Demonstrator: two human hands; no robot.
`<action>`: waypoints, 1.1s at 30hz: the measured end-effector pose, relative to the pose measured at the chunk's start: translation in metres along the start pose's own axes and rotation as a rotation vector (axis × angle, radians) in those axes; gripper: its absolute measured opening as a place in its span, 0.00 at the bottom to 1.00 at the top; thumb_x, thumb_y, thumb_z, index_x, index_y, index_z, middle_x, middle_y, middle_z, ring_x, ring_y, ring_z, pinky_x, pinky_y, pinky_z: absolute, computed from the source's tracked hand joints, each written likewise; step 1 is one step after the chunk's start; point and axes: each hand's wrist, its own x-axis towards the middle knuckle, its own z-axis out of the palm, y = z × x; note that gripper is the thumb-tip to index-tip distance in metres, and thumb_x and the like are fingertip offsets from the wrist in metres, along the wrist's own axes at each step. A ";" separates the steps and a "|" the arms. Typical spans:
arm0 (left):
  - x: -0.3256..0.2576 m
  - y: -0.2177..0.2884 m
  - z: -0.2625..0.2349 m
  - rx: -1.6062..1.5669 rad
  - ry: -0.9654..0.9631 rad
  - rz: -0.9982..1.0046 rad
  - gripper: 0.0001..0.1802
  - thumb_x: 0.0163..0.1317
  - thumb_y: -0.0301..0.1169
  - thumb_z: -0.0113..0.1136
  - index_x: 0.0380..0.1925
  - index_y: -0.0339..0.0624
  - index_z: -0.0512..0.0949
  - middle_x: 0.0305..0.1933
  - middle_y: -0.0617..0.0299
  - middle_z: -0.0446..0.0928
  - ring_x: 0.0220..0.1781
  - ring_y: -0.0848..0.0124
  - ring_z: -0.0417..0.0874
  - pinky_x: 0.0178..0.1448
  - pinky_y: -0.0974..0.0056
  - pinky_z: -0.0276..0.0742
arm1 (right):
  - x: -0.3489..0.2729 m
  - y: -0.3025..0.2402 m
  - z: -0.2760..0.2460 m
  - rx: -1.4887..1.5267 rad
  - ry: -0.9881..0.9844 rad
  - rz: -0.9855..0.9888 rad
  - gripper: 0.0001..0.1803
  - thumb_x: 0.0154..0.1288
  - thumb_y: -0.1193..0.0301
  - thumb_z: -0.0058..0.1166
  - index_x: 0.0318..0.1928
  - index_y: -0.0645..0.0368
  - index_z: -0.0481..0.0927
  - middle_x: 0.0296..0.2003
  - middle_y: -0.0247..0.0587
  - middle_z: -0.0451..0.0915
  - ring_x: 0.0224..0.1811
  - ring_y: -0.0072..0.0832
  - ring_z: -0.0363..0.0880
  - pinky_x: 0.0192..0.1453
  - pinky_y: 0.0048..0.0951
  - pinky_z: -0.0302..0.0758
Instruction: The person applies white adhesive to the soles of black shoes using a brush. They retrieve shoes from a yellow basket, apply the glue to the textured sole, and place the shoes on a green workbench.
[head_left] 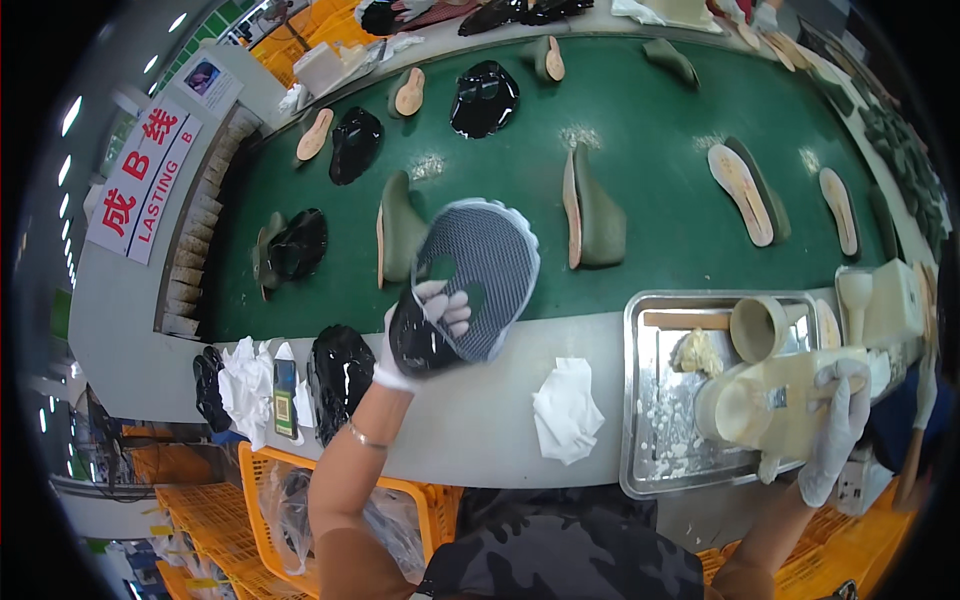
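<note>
Both gloved hands grip: left hand (pixel 425 335) fingers (pixel 450 305) pinch a grey mesh shoe upper (pixel 485 270); right hand (pixel 835 425) fingers curl tight around a cream shoe last (pixel 775 400) over the metal tray (pixel 655 470).

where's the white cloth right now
In the head view, the white cloth lies on the grey ledge, right of centre, just left of the metal tray.

A white sign (pixel 143 180) with red lettering hangs at upper left; above it, a small, perhaps photographic, card (pixel 206 78).
</note>
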 end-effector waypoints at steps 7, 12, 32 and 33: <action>0.104 -0.004 -0.021 -0.272 0.032 0.174 0.26 0.61 0.18 0.51 0.60 0.45 0.64 0.47 0.53 0.74 0.41 0.64 0.80 0.43 0.63 0.81 | 0.000 -0.004 0.005 0.025 -0.036 0.004 0.08 0.70 0.67 0.45 0.43 0.58 0.69 0.31 0.37 0.73 0.23 0.16 0.65 0.28 0.15 0.63; 0.119 0.025 -0.005 0.576 0.172 0.563 0.23 0.55 0.13 0.50 0.53 0.36 0.75 0.45 0.61 0.78 0.45 0.76 0.78 0.50 0.70 0.74 | -0.001 -0.006 0.007 0.024 -0.035 0.026 0.08 0.70 0.66 0.45 0.43 0.58 0.69 0.31 0.36 0.73 0.23 0.16 0.65 0.28 0.14 0.63; 0.091 0.065 -0.048 1.726 0.059 0.979 0.19 0.54 0.18 0.49 0.46 0.44 0.76 0.51 0.53 0.74 0.54 0.55 0.74 0.56 0.58 0.73 | 0.001 -0.008 0.005 -0.050 -0.057 0.011 0.07 0.70 0.67 0.45 0.41 0.57 0.71 0.32 0.34 0.73 0.24 0.15 0.66 0.27 0.14 0.64; 0.070 0.074 -0.054 1.695 0.080 0.925 0.19 0.54 0.18 0.49 0.46 0.43 0.77 0.50 0.53 0.75 0.53 0.55 0.75 0.56 0.58 0.73 | 0.001 -0.007 0.005 -0.008 -0.081 0.019 0.07 0.70 0.68 0.45 0.41 0.58 0.70 0.32 0.34 0.73 0.24 0.15 0.66 0.28 0.14 0.64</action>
